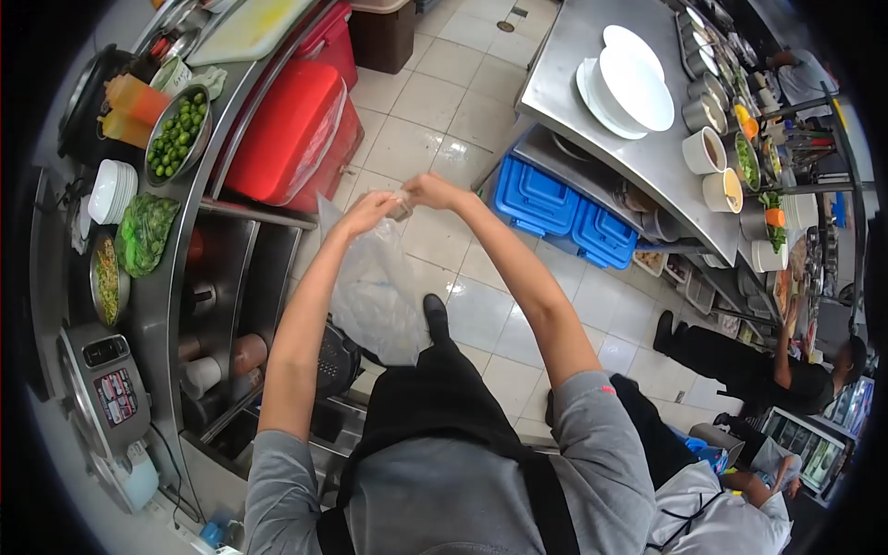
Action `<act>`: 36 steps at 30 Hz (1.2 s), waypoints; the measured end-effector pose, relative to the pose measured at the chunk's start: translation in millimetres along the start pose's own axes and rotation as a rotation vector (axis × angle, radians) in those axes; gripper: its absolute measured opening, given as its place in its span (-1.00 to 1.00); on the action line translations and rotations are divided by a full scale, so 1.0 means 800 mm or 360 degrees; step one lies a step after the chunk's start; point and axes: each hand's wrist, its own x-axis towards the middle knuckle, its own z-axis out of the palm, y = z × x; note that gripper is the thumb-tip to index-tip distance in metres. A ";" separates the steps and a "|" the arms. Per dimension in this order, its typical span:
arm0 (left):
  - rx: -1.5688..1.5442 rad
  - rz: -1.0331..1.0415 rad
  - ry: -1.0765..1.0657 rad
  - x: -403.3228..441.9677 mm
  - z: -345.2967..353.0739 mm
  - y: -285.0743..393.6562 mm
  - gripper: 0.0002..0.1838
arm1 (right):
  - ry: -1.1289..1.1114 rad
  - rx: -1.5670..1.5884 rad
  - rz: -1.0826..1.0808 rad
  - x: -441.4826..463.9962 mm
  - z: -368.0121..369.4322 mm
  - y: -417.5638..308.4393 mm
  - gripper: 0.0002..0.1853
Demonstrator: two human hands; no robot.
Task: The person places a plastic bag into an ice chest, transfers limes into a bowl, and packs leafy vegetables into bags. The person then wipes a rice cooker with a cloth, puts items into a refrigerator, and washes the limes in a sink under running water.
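Observation:
A large clear plastic bag point(375, 305) hangs before me, over the floor and close to my legs. My left hand point(370, 211) is closed at its top edge, fingers pinched together. Right beside it, my right hand point(432, 191) also pinches the gathered top of the bag, a small crumpled piece showing between the two hands. The bag looks mostly flat, and any contents are hard to make out through the plastic.
To the left, a counter holds a bowl of green limes point(178, 134), white bowls point(113, 191) and a green bag point(148, 233). A red cooler point(287, 129) stands below. At right are a steel table point(573, 65), blue bins point(536, 196) and co-workers point(777, 370).

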 end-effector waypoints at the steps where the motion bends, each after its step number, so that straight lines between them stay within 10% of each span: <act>1: 0.0015 -0.0048 0.0032 -0.001 -0.003 0.002 -0.65 | 0.0178 -0.0091 0.0071 0.010 0.001 -0.009 -0.76; 4: -0.0072 0.0244 0.0825 -0.025 -0.010 0.023 -0.53 | 0.0895 -0.0362 0.0163 0.035 0.004 -0.025 -0.84; 7: 0.0300 -0.0178 0.0860 -0.078 -0.026 0.048 -0.38 | 0.0219 -0.0829 0.0400 0.052 0.056 0.055 -0.86; 8: 0.0390 -0.0071 0.0785 -0.096 -0.028 0.039 -0.44 | 0.0770 -0.0488 0.0373 0.039 0.037 0.053 -0.87; 13: 0.0425 -0.0168 0.0590 -0.212 0.004 0.027 -0.71 | 0.1120 -0.0574 0.0535 0.021 0.034 0.152 -0.86; 16: 0.0329 -0.0382 0.0835 -0.290 0.020 -0.008 -0.76 | 0.0738 -0.0361 0.0766 0.006 0.022 0.194 -0.86; 27: -0.0066 -0.1111 0.1014 -0.446 0.082 -0.166 -0.82 | 0.1178 -0.0319 0.0920 -0.128 0.055 0.206 -0.83; 36: -0.0288 -0.1023 0.1196 -0.394 0.095 -0.272 -0.75 | 0.1479 -0.0271 0.1567 -0.308 0.104 0.224 -0.78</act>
